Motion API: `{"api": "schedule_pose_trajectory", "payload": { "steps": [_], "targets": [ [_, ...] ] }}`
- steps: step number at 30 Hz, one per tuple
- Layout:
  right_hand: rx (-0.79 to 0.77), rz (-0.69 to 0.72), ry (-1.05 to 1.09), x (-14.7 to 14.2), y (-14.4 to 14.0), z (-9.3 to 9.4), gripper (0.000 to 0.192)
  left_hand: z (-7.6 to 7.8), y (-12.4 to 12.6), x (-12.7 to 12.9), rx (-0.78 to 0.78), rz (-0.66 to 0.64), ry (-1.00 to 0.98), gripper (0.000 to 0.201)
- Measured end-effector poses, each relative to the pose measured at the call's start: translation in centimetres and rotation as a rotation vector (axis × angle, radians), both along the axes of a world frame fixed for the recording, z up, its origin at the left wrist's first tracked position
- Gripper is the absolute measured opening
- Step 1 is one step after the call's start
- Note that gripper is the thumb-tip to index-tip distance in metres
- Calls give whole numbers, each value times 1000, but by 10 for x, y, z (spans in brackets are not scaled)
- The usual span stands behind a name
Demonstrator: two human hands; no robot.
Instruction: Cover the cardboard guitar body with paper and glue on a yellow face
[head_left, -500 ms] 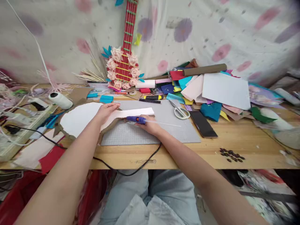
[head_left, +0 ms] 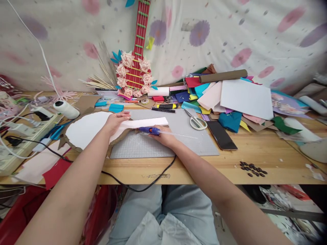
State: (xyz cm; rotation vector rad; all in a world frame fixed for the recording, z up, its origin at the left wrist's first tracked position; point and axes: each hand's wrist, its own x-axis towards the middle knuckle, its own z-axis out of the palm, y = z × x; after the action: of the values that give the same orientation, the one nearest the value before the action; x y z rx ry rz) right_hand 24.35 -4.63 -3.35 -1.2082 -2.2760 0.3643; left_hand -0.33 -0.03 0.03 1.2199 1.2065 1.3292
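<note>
My left hand [head_left: 116, 121] presses flat on the white guitar-shaped cutout [head_left: 88, 129], steadying it; my right hand [head_left: 163, 135] grips the purple glue gun [head_left: 149, 129], nozzle at the strip's edge just beside it.

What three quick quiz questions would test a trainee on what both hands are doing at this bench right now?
1. True or false: the right hand grips a purple glue gun lying over the grey cutting mat.
2. What does the left hand press down? A) scissors B) white guitar-shaped paper cutout C) phone
3. Fill in: the scissors lie to the ___ of the black phone in the picture.

Key:
1. True.
2. B, the white guitar-shaped paper cutout.
3. Left.
</note>
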Motion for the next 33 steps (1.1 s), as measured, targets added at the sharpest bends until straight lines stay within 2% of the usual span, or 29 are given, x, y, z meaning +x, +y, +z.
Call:
{"api": "schedule_pose_trajectory", "payload": {
  "steps": [12, 17, 23, 33],
  "targets": [
    [11, -66, 25, 10, -1, 1, 30, 5, -3, 2, -9, -1, -27, 30],
    [2, -58, 6, 4, -2, 4, 31, 4, -1, 2, -31, -12, -95, 31],
    [8, -4, -7, 0, 0, 1, 35, 6, -2, 2, -43, -7, -156, 22],
    [-1, -67, -27, 13, -1, 3, 33, 8, -5, 3, -36, -3, -84, 33]
  ]
}}
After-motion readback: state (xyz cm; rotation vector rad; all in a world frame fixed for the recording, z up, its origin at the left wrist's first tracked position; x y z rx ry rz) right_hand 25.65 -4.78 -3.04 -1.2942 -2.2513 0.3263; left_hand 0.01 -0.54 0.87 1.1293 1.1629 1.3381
